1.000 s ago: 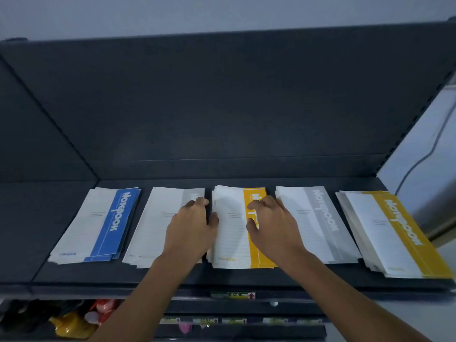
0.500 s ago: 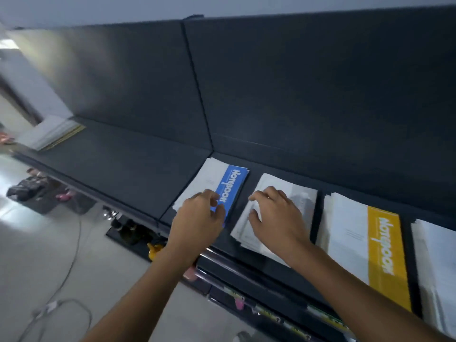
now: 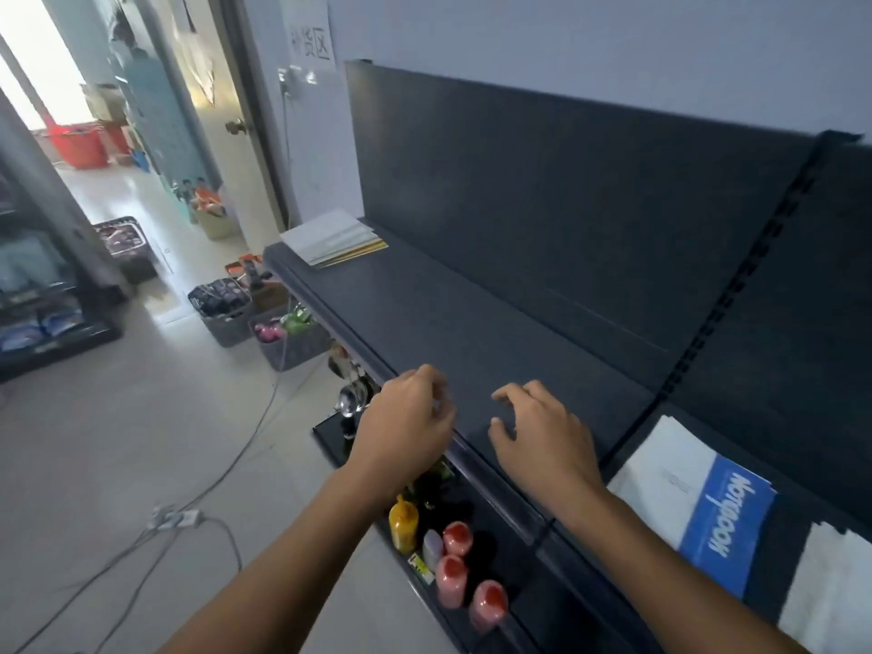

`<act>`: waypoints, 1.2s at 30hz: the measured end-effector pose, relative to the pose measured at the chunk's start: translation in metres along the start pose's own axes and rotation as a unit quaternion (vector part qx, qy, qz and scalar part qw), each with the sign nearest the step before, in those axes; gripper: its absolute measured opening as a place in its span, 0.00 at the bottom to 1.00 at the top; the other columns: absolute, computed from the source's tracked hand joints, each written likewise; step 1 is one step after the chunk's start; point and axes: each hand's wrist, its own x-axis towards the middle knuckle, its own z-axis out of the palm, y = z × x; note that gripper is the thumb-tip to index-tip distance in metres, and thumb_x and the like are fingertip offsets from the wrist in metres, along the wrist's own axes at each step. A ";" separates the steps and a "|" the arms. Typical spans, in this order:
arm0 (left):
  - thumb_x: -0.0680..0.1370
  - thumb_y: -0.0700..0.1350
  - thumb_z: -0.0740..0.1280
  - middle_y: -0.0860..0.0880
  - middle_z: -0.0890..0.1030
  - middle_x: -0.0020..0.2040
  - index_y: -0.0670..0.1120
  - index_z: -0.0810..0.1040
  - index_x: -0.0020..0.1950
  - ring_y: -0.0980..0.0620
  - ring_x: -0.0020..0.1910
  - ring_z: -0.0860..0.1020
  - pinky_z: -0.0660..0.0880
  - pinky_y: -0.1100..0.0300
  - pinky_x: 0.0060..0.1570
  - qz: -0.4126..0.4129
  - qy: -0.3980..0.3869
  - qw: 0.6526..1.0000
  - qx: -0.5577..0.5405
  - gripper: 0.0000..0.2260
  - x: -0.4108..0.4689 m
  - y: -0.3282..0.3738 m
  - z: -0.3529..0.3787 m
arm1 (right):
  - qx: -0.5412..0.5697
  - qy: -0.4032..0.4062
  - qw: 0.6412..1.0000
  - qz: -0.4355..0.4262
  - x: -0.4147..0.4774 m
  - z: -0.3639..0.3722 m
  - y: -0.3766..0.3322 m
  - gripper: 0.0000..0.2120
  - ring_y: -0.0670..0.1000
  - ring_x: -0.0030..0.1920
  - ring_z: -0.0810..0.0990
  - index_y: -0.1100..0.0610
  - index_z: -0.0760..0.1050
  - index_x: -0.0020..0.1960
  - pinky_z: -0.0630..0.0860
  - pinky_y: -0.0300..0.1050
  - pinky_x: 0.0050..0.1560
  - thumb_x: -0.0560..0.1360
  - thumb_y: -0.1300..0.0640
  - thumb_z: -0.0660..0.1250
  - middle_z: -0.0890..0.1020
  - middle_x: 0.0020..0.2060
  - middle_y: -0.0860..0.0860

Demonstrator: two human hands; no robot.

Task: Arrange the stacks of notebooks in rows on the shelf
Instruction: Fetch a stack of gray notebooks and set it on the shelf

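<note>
A loose stack of white notebooks with a yellow edge lies at the far left end of the dark shelf. At the right a blue-and-white notebook stack rests on the neighbouring shelf section, with a white stack beside it at the frame's edge. My left hand hovers over the shelf's front edge, fingers curled and holding nothing. My right hand hovers over the bare shelf, fingers spread, also holding nothing. Both hands are well short of the far stack.
Bottles with red caps and a yellow bottle stand on the lower shelf. Grey baskets of goods sit on the floor to the left. Cables trail across the floor. An open doorway is at far left.
The view has swung left along the shelf. Both hands have left the notebook stacks at the right and now hover over the bare left section, holding nothing.
</note>
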 end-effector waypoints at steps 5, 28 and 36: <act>0.79 0.50 0.62 0.54 0.80 0.50 0.50 0.77 0.60 0.54 0.48 0.78 0.78 0.55 0.46 0.007 -0.008 1.000 -0.005 0.11 0.039 -0.069 -0.030 | 0.010 -0.019 1.000 -0.010 0.052 0.037 -0.065 0.13 0.48 0.43 0.74 0.44 0.72 0.64 0.69 0.45 0.40 0.80 0.47 0.62 0.75 0.59 0.43; 0.81 0.52 0.63 0.57 0.80 0.53 0.52 0.76 0.62 0.57 0.49 0.79 0.80 0.53 0.49 -0.031 -0.016 0.999 0.001 0.11 0.307 -0.327 -0.112 | 0.019 -0.062 0.998 -0.024 0.371 0.165 -0.233 0.13 0.46 0.42 0.79 0.45 0.73 0.63 0.72 0.43 0.41 0.79 0.47 0.65 0.76 0.58 0.43; 0.81 0.53 0.62 0.57 0.80 0.53 0.52 0.76 0.62 0.57 0.48 0.79 0.80 0.52 0.49 -0.009 -0.051 0.999 -0.005 0.12 0.379 -0.393 -0.124 | 0.003 -0.067 0.998 0.016 0.442 0.194 -0.274 0.12 0.51 0.47 0.81 0.45 0.74 0.61 0.78 0.50 0.48 0.79 0.48 0.64 0.76 0.57 0.43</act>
